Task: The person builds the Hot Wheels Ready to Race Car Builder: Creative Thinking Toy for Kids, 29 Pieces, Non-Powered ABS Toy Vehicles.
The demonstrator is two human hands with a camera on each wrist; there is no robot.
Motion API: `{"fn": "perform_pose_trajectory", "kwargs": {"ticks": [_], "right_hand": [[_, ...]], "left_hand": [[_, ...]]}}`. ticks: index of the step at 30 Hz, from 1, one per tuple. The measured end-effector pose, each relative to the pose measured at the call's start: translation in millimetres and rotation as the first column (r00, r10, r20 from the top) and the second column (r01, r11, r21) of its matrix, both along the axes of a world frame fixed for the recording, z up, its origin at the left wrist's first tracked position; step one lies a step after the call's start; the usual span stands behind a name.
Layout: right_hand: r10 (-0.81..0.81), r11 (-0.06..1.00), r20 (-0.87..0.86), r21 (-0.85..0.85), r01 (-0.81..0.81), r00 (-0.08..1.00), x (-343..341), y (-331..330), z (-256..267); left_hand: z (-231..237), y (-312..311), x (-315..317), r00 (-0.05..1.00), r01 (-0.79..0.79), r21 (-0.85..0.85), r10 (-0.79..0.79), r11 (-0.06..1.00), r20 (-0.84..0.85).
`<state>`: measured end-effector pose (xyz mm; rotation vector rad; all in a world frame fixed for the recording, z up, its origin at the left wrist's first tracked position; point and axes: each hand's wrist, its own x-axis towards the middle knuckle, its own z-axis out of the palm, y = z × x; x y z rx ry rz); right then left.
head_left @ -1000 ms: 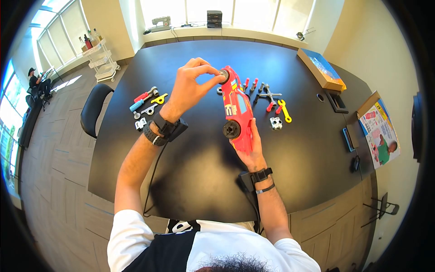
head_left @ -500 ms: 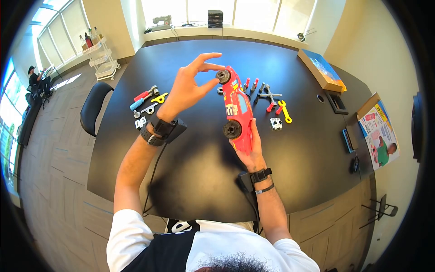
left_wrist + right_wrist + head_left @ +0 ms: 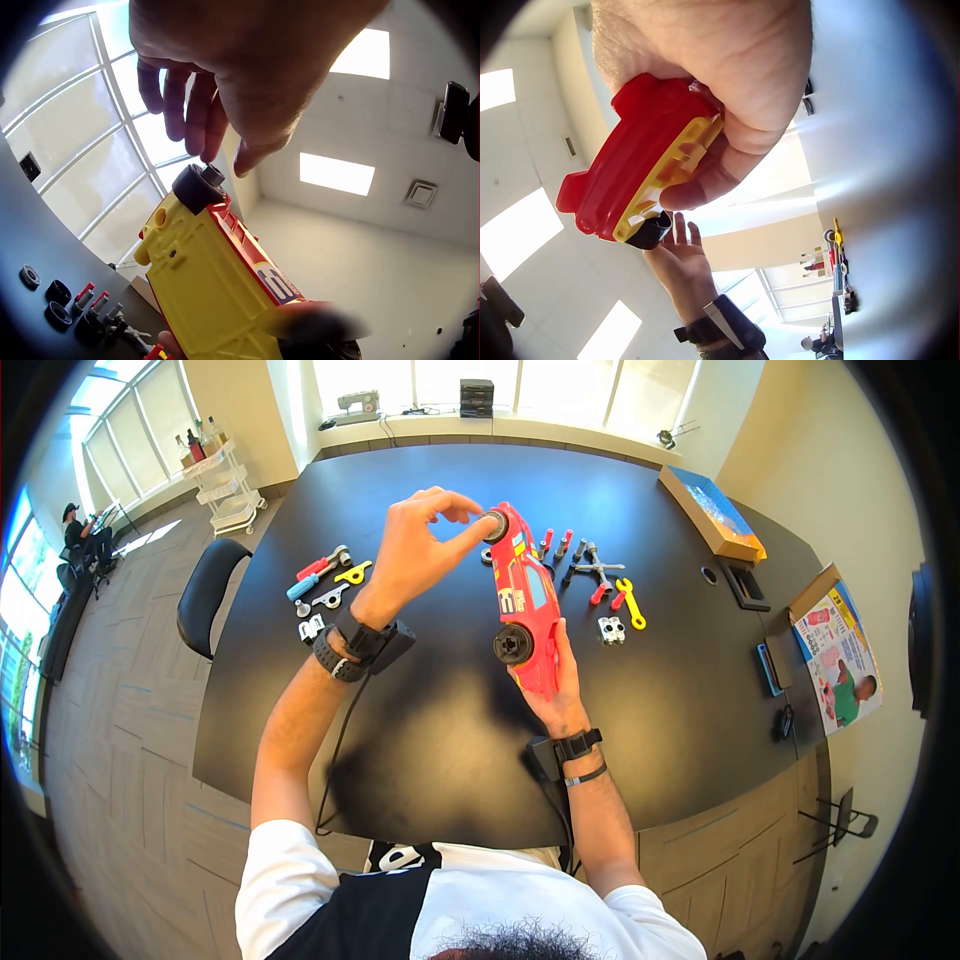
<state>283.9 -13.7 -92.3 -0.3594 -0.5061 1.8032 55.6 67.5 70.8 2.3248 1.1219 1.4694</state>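
Note:
A red toy car (image 3: 520,595) with a yellow underside (image 3: 206,289) is held up over the table, its near side showing two black wheels. My right hand (image 3: 558,685) grips its lower end, thumb along the side. At the upper wheel (image 3: 196,189), my left hand (image 3: 415,555) has its fingers spread loosely. A grey nut (image 3: 214,175) sticks out from that wheel's hub. In the left wrist view, fingertips and thumb stand on either side of this nut with a gap showing. The lower wheel (image 3: 513,644) is free of both hands.
Left on the table (image 3: 430,760) lie a toy hammer, a blue-handled screwdriver (image 3: 305,588) and yellow and grey pieces. Right of the car are red-and-grey bolts, a cross-shaped lug wrench (image 3: 597,567), a yellow wrench (image 3: 631,604) and a silver block (image 3: 611,630). Boxes stand farther right.
My left thumb and fingers spread away from the upper wheel, then came back close to it. The right hand and the car have stayed nearly in place.

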Motion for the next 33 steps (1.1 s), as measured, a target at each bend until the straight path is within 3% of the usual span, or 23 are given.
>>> {"fn": "perform_pose_trajectory", "kwargs": {"ticks": [1,2,4,6,8,10,11,14,16,17,19,22,25,28,31,33], "right_hand": [[-0.005,1.000,0.007,-0.002,0.005,1.000,-0.3,-0.1,-0.3],[-0.011,1.000,0.015,-0.004,0.011,1.000,-0.1,-0.1,-0.8],[0.013,1.000,-0.023,-0.008,-0.013,1.000,3.4,1.6,-6.5],[0.037,0.999,-0.062,-0.012,-0.037,0.997,7.1,3.9,-13.1],[0.090,0.991,-0.097,0.107,-0.080,0.991,9.2,6.7,-15.2],[0.083,0.993,-0.085,0.091,-0.075,0.993,8.2,5.6,-15.3],[0.075,0.995,-0.071,0.076,-0.070,0.995,6.9,4.8,-13.3],[-0.007,1.000,0.012,-0.007,0.007,1.000,0.2,2.5,-7.5],[-0.013,1.000,0.004,-0.006,0.013,1.000,0.4,1.9,-5.9],[-0.018,1.000,-0.003,-0.005,0.018,1.000,0.2,1.9,-4.5],[-0.016,1.000,0.009,-0.005,0.016,1.000,0.1,0.4,0.0],[-0.019,1.000,0.029,-0.003,0.019,0.999,-0.9,0.9,-0.8],[-0.018,1.000,0.006,-0.009,0.018,1.000,-0.5,1.8,-4.3],[-0.027,1.000,0.004,-0.014,0.027,1.000,-0.3,-1.1,2.7],[-0.027,0.999,0.038,-0.016,0.028,0.999,-0.8,-0.7,3.8],[-0.017,1.000,0.045,-0.018,0.017,0.999,0.0,-0.8,1.3]], "left_hand": [[2.4,-1.4,-0.8,0.992,-0.090,-0.105,0.079,0.990,-0.100],[-1.9,3.0,-1.8,0.992,-0.089,-0.105,0.079,0.990,-0.100],[-10.8,13.3,-2.5,0.987,0.146,0.015,-0.147,0.989,0.069],[-15.9,12.6,-1.9,0.984,0.124,-0.006,-0.123,0.992,0.126],[-9.3,3.4,-0.4,0.979,0.102,-0.030,-0.095,0.994,0.181],[0.5,-4.9,-0.5,0.993,-0.115,-0.121,0.110,0.986,-0.052],[0.4,-4.0,-0.3,0.993,-0.114,-0.121,0.108,0.986,-0.053],[-6.4,3.2,1.1,0.996,-0.067,-0.092,0.061,0.994,-0.066],[-11.3,6.4,5.6,0.964,0.188,0.052,-0.194,0.981,0.183],[-11.1,5.8,5.0,0.964,0.188,0.052,-0.195,0.981,0.183],[-9.5,3.4,3.8,0.996,0.011,0.022,-0.012,1.000,0.090],[-7.7,4.2,1.1,0.999,-0.029,0.013,0.030,0.999,-0.028],[-10.9,8.0,2.0,0.998,0.069,0.055,-0.069,0.996,-0.008],[-9.6,2.6,5.5,0.995,0.071,0.053,-0.074,0.996,0.061],[-5.2,0.1,5.6,0.999,-0.022,0.057,0.024,0.998,-0.023],[-9.9,3.5,7.5,1.000,0.004,0.064,-0.004,0.998,0.000]]}}
